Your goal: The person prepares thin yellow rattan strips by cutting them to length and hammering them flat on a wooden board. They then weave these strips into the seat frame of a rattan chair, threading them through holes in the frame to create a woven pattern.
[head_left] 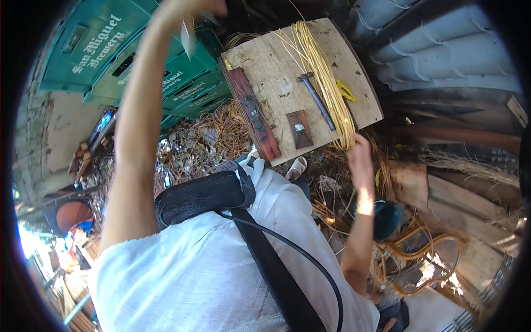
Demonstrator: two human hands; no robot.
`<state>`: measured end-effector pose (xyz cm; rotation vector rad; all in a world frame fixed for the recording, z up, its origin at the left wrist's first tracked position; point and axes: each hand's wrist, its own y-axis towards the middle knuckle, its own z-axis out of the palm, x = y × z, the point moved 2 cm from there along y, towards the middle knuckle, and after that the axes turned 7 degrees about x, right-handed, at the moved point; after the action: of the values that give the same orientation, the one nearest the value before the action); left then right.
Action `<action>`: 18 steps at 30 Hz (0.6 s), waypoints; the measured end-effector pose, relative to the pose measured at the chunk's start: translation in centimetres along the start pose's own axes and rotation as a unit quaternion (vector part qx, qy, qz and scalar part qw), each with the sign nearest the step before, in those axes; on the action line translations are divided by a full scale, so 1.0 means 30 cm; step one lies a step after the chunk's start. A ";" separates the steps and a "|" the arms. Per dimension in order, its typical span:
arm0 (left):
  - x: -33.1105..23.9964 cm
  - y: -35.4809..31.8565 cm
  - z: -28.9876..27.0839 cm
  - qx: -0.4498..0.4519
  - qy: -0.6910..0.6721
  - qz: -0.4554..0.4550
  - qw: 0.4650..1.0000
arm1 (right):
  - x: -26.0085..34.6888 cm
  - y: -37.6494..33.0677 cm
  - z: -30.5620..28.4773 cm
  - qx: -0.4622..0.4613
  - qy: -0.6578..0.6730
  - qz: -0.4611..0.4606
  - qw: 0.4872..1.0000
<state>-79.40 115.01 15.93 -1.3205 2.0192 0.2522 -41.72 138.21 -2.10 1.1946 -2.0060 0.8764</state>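
Note:
A long bundle of pale yellow cane strips (326, 83) lies across a wooden board (265, 61), bending over its near right edge. Beside that bent end is my right hand (361, 160), blurred, with its fingertips close to or touching the strips; their grip is unclear. My left hand (202, 6) is raised at the top edge, partly cut off and smeared. Just below it hangs a pale, blade-like piece (188, 40); I cannot tell whether the hand holds it. On the board lie a hammer (317, 100), yellow-handled pliers (346, 90) and a small dark wooden block (300, 129).
A reddish wooden bar (254, 113) lies along the board's left edge. Green plastic crates (133, 61) are stacked at the left. Cane scraps (215, 124) litter the ground. Corrugated sheets (442, 44) stand at the right, with a curved cane frame (431, 243) lower down.

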 end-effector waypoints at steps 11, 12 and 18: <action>0.342 -0.969 0.914 0.196 -0.588 -0.293 0.728 | 0.344 0.445 0.207 0.073 0.148 -0.231 0.959; 0.324 -0.929 0.870 0.188 -0.544 -0.265 0.774 | 0.342 0.439 0.207 0.100 0.144 -0.229 0.958; 0.216 -0.424 0.783 0.057 -0.403 -0.120 0.906 | 0.124 0.363 0.324 0.272 0.332 0.008 0.903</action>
<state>-59.44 116.38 -2.93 -1.1174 1.1474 0.4672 -54.78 132.66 -7.14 0.9553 -1.2460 1.6634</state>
